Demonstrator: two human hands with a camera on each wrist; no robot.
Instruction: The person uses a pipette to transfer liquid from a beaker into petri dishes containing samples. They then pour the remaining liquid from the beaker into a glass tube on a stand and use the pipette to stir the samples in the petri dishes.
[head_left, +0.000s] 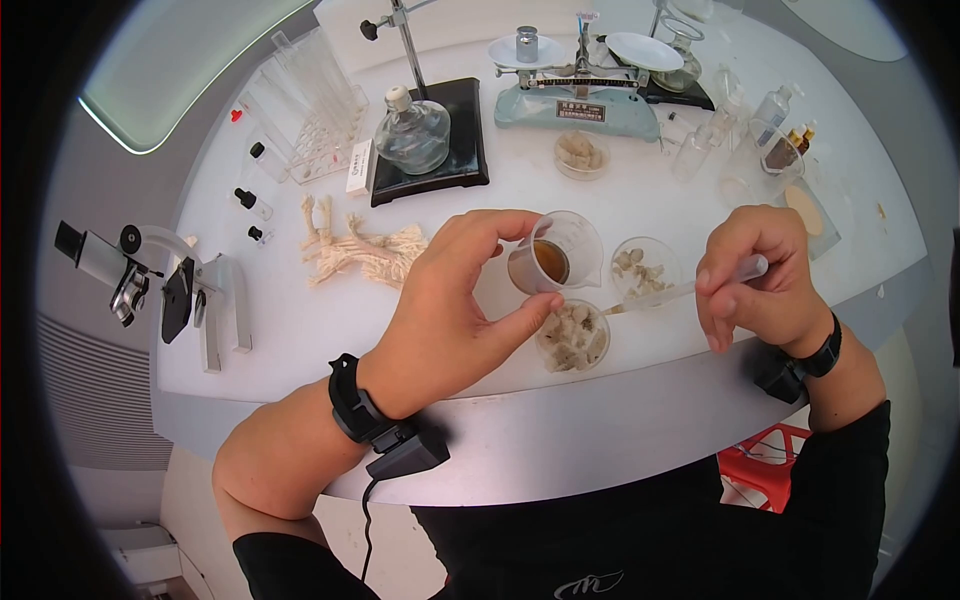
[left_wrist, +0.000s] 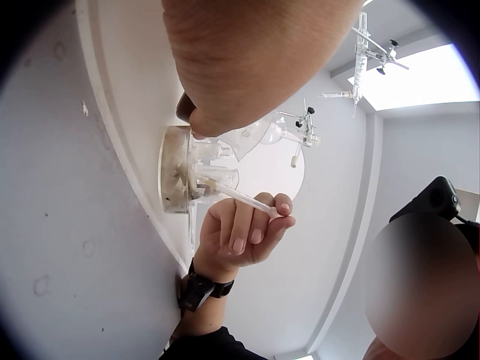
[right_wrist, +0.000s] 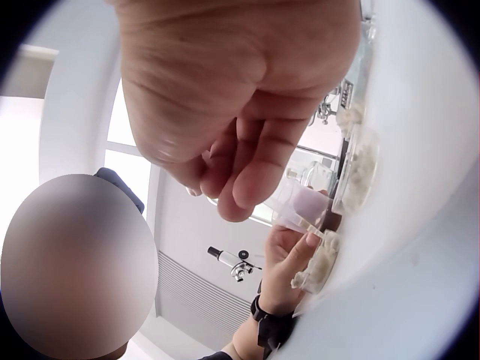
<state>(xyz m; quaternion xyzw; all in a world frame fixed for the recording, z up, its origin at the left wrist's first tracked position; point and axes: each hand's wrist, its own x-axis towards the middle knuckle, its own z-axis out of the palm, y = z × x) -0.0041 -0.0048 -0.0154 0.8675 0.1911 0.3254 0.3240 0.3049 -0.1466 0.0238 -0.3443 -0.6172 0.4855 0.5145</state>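
My left hand [head_left: 470, 290] grips a small glass beaker [head_left: 555, 255] with brown liquid in its bottom, tilted above the white table [head_left: 330, 330]. My right hand [head_left: 755, 285] pinches a clear plastic pipette [head_left: 690, 290] whose tip points left towards a petri dish [head_left: 573, 336] of pale chunks just under the beaker. The left wrist view shows that hand [left_wrist: 244, 232] holding the pipette [left_wrist: 240, 196] beside the dish [left_wrist: 176, 169]. In the right wrist view the left hand [right_wrist: 289, 266] and beaker [right_wrist: 304, 206] sit beside the dish [right_wrist: 322, 266].
A second dish [head_left: 643, 266] of pale pieces lies behind the pipette and a third [head_left: 581, 152] near a balance scale [head_left: 580, 85]. A flask [head_left: 412, 130] on a black stand base, a test tube rack [head_left: 305, 110], dried roots [head_left: 365, 250], a microscope [head_left: 150, 285] and bottles [head_left: 775, 135] crowd the table.
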